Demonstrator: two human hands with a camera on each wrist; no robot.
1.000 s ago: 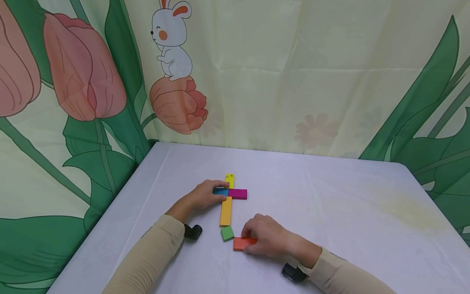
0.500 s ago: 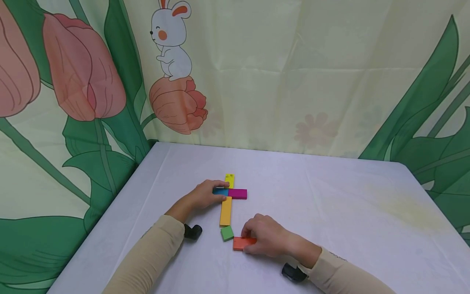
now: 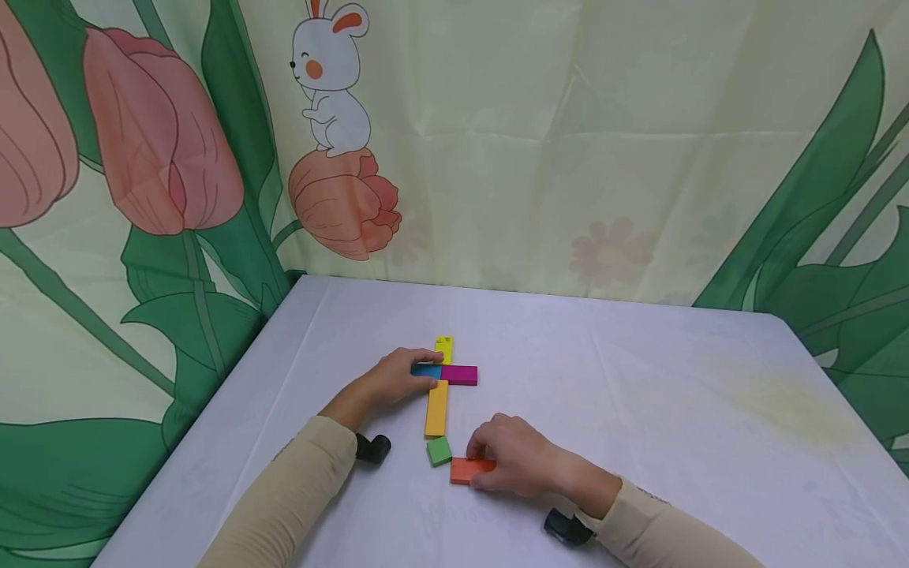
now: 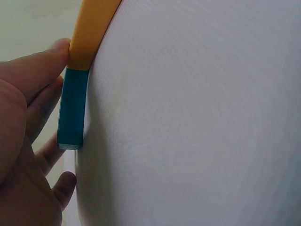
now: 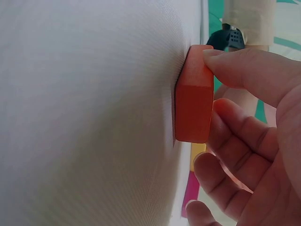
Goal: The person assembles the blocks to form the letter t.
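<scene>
In the head view my left hand (image 3: 394, 375) straddles a blue block (image 3: 428, 370). Its thumb touches the near amber block (image 3: 436, 409); the index fingertip rests by the far yellow block (image 3: 444, 347). Its fingers look fairly straight in the left wrist view, behind the blue block (image 4: 73, 109). My right hand (image 3: 521, 457) pinches a red-orange block (image 3: 469, 471) lying on the table, thumb on the near long side, fingers opposite. The right wrist view shows the thumb on this block (image 5: 194, 113). A small green block (image 3: 439, 451), slightly turned, sits between the amber and red-orange blocks.
A magenta block (image 3: 460, 375) extends rightward from the blue one, crossing the yellow-amber line. White cloth covers the table (image 3: 639, 418). Behind it hangs a curtain (image 3: 497, 158) printed with tulips and a rabbit. A black wrist camera (image 3: 568, 526) sits under the right sleeve.
</scene>
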